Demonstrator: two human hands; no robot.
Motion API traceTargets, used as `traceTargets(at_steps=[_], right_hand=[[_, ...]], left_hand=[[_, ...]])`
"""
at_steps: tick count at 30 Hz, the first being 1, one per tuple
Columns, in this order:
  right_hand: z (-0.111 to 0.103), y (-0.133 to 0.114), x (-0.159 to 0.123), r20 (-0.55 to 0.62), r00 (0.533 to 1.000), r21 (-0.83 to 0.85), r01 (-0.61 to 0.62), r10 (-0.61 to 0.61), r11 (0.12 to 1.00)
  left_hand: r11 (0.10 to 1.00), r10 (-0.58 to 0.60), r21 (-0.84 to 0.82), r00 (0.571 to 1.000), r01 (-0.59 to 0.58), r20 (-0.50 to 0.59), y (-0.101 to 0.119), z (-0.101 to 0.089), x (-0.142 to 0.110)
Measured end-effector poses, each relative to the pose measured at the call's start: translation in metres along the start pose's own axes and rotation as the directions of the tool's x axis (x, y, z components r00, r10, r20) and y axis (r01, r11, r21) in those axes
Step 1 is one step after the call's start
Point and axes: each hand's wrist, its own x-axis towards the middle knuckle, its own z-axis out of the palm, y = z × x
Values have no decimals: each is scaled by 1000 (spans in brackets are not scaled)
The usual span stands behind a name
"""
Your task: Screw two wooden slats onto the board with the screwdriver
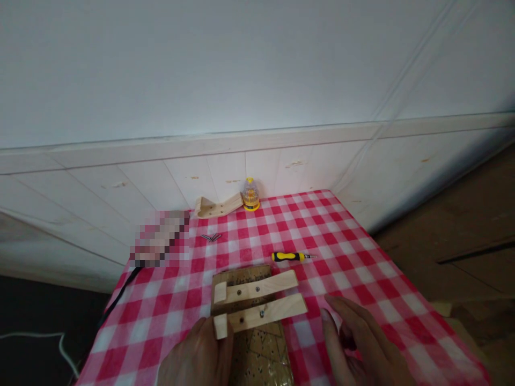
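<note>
Two wooden strips [277, 283] [281, 311], lower centre, across brown slab [261, 359]; likely light, stiff, best grasped at blocky ends. Left hand [195, 356]: seemingly clamped on nearer strip. Right hand [368, 343]: lower right, fingers apart, empty.

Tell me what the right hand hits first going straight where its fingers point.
Right hand: probably the right end of the far strip, with the screwdriver close by. Height is unclear, so it might pass over.

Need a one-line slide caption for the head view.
Left hand grips the nearer pale wooden piece over a brown taped block; right hand empty beside it.
</note>
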Motion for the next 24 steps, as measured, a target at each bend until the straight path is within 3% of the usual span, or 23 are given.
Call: traceTargets(at_steps=[3,7,13,24], right_hand=[[0,1,-5,33,999,24,-28,28,999],[2,-12,-8,240,967,159,-126,86,979],[13,-27,-5,354,916,315,-309,191,897],[19,-23,-7,356,922,377,-293,155,879]], left_hand=[[1000,18,-19,999,-17,29,-4,3,3],[1000,22,-13,998,-21,55,-7,5,6],[1000,22,-18,1000,-23,-22,-5,7,2],[995,47,-88,999,-49,-19,-13,13,6]])
